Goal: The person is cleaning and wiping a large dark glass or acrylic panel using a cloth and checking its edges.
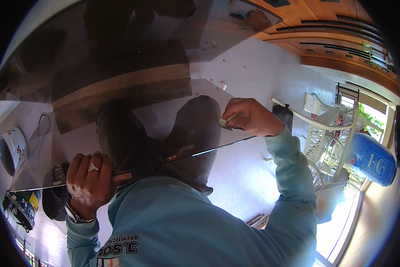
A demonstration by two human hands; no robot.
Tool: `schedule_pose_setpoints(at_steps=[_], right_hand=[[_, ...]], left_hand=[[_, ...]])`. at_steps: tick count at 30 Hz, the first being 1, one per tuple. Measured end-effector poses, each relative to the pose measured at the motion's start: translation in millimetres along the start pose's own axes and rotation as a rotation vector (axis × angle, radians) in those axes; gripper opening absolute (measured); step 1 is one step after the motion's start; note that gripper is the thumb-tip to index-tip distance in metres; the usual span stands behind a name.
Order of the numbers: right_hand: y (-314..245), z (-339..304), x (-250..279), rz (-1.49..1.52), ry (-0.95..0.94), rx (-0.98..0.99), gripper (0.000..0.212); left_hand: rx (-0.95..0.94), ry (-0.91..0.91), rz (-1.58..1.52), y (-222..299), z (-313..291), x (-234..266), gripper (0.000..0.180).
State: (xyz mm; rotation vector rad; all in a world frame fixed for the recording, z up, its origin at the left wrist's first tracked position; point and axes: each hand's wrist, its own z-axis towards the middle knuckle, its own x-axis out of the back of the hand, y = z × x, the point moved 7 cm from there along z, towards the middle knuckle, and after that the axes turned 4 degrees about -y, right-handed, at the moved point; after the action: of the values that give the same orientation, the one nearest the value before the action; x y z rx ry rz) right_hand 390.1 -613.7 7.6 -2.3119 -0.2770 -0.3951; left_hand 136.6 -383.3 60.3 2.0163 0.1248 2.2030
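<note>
A tinted, see-through glass pane [193, 150] lies across my lap, its long near edge running from the lower left up to the right. My left hand [92, 180], with a ring on one finger, is closed over that edge near its left part, the thumb pointing right. Above the pane's right end, my right hand [252, 117] pinches a small, crumpled yellowish-green wad [226, 122], apparently cloth or paper. My knees show darkly through the glass.
Beyond lies another dark glass sheet [160, 33] near a wooden board [133, 91]. At left are a white bucket [14, 149] and a dark patterned bag [24, 207]. A white chair [324, 129] and a blue water jug [372, 159] stand right. Small debris dots the pale floor [262, 66].
</note>
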Motion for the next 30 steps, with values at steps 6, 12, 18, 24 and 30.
schedule_pose_setpoints(at_steps=[6,12,18,24,30], right_hand=[[64.0,-8.3,37.8,-0.232,0.013,-0.297,0.013],[59.5,1.4,41.4,-0.653,0.087,-0.408,0.016],[50.1,-9.6,36.8,-0.275,0.059,-0.323,0.015],[46.1,-18.1,29.0,-0.019,0.098,-0.327,0.015],[32.1,-7.3,24.3,-0.104,0.149,-0.056,0.016]], left_hand=[[-0.001,-0.018,-0.027,3.6,-0.8,-3.8,0.059],[0.004,0.005,-0.019,2.8,-4.7,-4.0,0.059],[-0.005,0.014,0.01,3.3,-2.9,-1.7,0.058],[-0.015,0.002,-0.024,-9.9,0.1,3.8,0.056],[0.007,0.002,0.042,-24.0,-10.8,18.6,0.05]])
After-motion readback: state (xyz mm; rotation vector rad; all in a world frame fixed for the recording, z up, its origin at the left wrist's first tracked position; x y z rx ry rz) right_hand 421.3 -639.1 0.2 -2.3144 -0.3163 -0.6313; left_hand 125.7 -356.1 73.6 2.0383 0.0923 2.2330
